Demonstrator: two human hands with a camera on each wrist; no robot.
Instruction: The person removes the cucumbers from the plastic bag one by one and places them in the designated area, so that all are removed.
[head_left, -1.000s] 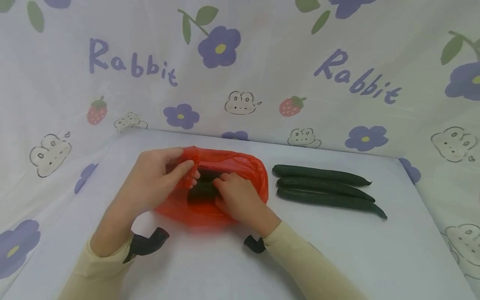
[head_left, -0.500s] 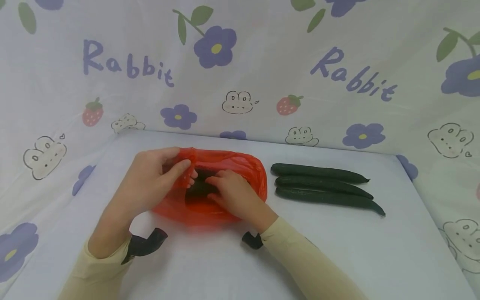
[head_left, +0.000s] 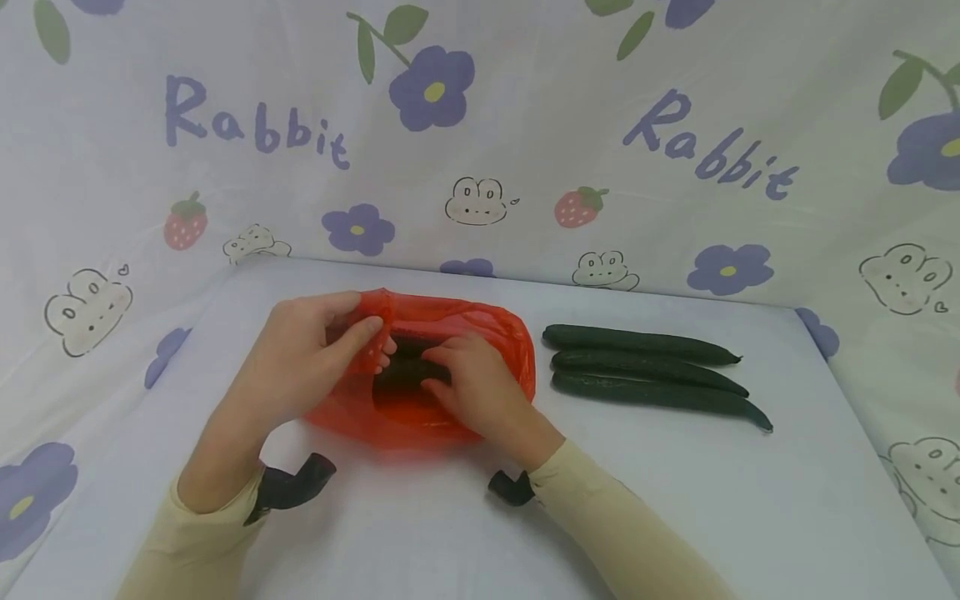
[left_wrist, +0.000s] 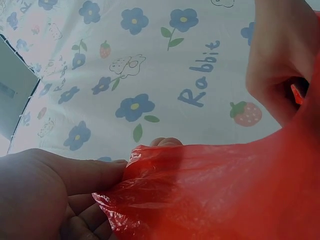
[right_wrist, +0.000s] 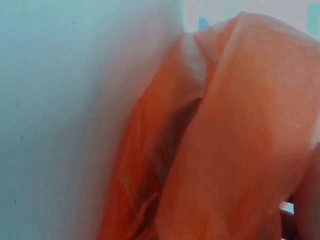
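A thin red plastic bag (head_left: 480, 321) lies on the table with its mouth held apart, dark green cucumbers showing inside. My left hand (head_left: 315, 350) pinches the left side of the bag's mouth between thumb and fingers; the left wrist view shows the gathered bag edge (left_wrist: 150, 170) at the thumb tip. Reaching into the opening from the right, my right hand (head_left: 480, 383) grips a cucumber (head_left: 401, 375), fingers above it and thumb below. The cucumber's right part is hidden by that hand. Red film fills most of the right wrist view.
Right of the bag, three long cucumbers (head_left: 648, 358) lie side by side on the white table (head_left: 675, 483). A cloth (head_left: 525, 108) printed with flowers, strawberries and rabbits hangs behind. Black wrist mounts stick out at the left sleeve (head_left: 195, 542) and the right sleeve.
My right hand, spread loosely over the cucumbers half a second ago, has shifted slightly and now has its thumb and fingers around one. The left hand keeps its pinch on the bag.
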